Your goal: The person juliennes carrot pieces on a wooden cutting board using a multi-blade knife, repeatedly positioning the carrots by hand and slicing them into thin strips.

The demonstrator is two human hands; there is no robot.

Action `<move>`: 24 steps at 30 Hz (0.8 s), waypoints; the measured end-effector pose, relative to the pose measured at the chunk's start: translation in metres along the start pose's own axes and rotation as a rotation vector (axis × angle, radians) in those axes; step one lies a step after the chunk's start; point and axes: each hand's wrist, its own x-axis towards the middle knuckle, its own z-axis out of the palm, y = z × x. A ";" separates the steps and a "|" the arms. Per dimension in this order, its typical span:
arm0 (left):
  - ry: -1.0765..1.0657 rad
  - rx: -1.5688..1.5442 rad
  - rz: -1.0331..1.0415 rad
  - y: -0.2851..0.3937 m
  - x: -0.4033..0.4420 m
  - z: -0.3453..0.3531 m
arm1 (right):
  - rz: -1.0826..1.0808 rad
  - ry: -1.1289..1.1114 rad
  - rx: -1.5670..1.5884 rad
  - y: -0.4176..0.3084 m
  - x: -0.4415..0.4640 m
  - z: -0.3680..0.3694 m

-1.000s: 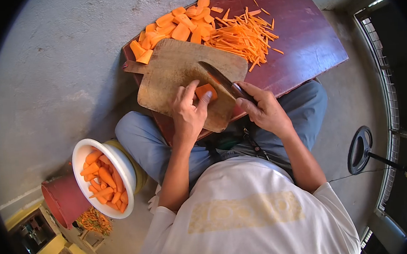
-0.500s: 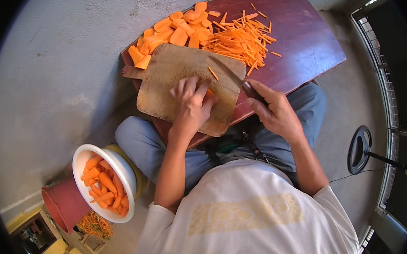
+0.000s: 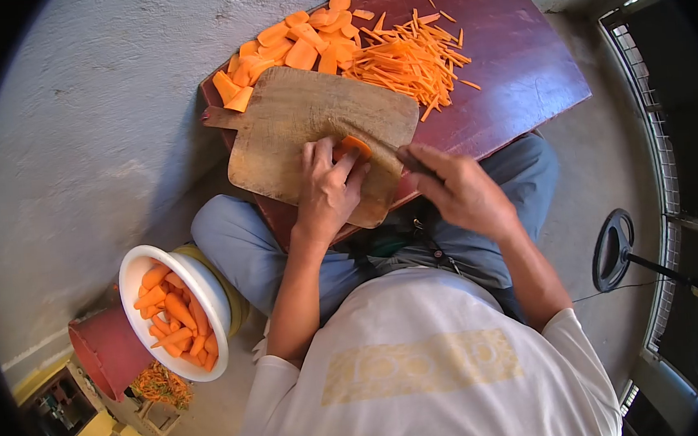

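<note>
My left hand [image 3: 332,185] is closed on a piece of carrot [image 3: 353,145], pressing it to the wooden cutting board [image 3: 277,133]. In my right hand [image 3: 463,188] is a knife [image 3: 371,137], its dark handle in my fist and its blade slanting up and left beside the carrot piece. Beyond the board's far edge lie carrot slices [image 3: 301,43] in a loose heap. Thin carrot sticks [image 3: 410,59] are piled to the right of them. Part of the held piece is hidden by my fingers.
The board rests on a dark red table [image 3: 507,41] against a wall. At my left stands a white basin [image 3: 217,290] of whole carrots, with a red bucket [image 3: 105,352] and peelings [image 3: 161,386] behind it. A black steering-wheel-like ring [image 3: 614,250] is at the right.
The knife has moved left and its blade is now against the carrot piece. My left hand has settled on the piece, and the loose stick on the board is no longer visible.
</note>
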 end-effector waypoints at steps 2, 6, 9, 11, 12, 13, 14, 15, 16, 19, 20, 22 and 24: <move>0.009 -0.011 0.009 0.002 0.001 -0.002 | 0.018 -0.044 0.005 -0.005 -0.007 0.008; -0.050 0.111 0.019 0.005 0.001 -0.006 | -0.061 0.002 -0.094 -0.008 -0.021 0.018; -0.060 0.193 0.057 0.003 0.000 -0.006 | -0.070 0.009 -0.165 -0.018 -0.028 0.016; -0.029 0.190 0.075 -0.001 -0.003 -0.002 | -0.058 -0.019 -0.182 -0.017 -0.023 0.018; -0.021 0.194 0.072 -0.001 -0.004 0.000 | -0.039 -0.048 -0.182 -0.011 -0.015 0.020; -0.013 0.196 0.069 -0.002 -0.004 0.001 | -0.018 -0.077 -0.183 -0.006 -0.008 0.022; -0.003 0.198 0.065 -0.001 -0.004 0.002 | -0.008 -0.092 -0.185 -0.005 0.000 0.024; -0.023 0.203 0.053 0.000 -0.005 0.002 | 0.001 -0.106 -0.187 -0.004 0.008 0.026; -0.043 0.209 0.044 0.001 -0.007 0.000 | 0.009 -0.117 -0.187 -0.004 0.012 0.028; 0.005 0.206 0.090 -0.002 -0.003 -0.002 | -0.033 -0.081 -0.196 -0.018 -0.004 0.020; 0.042 0.198 0.108 -0.002 -0.005 -0.001 | -0.042 -0.074 -0.183 -0.014 -0.002 0.022; 0.024 0.192 0.080 -0.004 -0.007 0.001 | -0.049 -0.052 -0.153 -0.006 0.002 0.029; 0.007 0.187 0.060 -0.002 -0.006 0.003 | -0.063 -0.047 -0.158 -0.005 0.011 0.029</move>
